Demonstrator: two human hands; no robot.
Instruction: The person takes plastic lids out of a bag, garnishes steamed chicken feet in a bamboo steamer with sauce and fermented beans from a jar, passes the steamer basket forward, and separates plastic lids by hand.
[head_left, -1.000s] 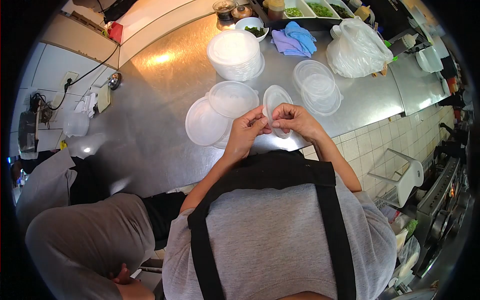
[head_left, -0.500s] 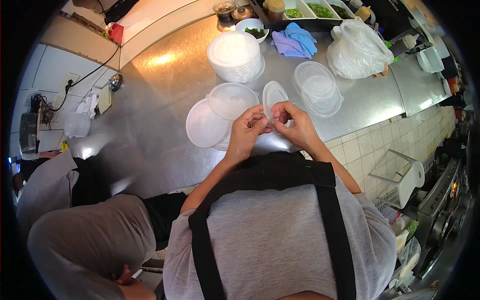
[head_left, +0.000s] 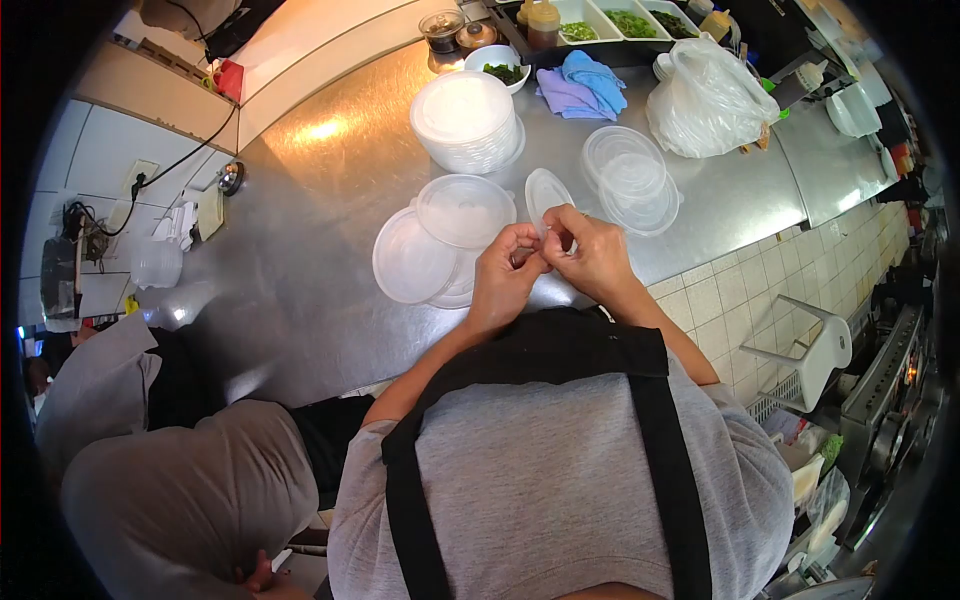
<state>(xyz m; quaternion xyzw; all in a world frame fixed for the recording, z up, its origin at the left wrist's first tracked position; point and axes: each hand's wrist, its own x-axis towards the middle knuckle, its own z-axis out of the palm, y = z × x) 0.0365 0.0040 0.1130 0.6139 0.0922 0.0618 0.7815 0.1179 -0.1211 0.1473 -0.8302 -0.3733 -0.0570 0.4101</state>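
A translucent round plastic lid (head_left: pixel 546 192) stands tilted nearly on edge over the steel counter. My right hand (head_left: pixel 596 254) pinches its near edge between thumb and fingers. Close against it, my left hand (head_left: pixel 508 274) is closed with thumb and fingertips at the same edge; the exact contact is partly hidden. Left of my hands, several round plastic lids overlap, a clear one (head_left: pixel 464 212) partly over a whiter one (head_left: pixel 412 258). More clear lids (head_left: pixel 642 205) lie to the right. Beyond stands a tall stack of white plastic lids (head_left: pixel 462 108).
A knotted plastic bag (head_left: pixel 705 105), blue and purple cloths (head_left: pixel 585 85) and a bowl of dark greens (head_left: pixel 497 68) sit farther back on the steel counter (head_left: pixel 310 240). A person in grey (head_left: pixel 190 490) is close on my left. A white chair (head_left: pixel 820 350) stands right.
My left hand has curled its fingers more tightly near the lid's edge. Both hands sit slightly lower, and the view has shifted a little.
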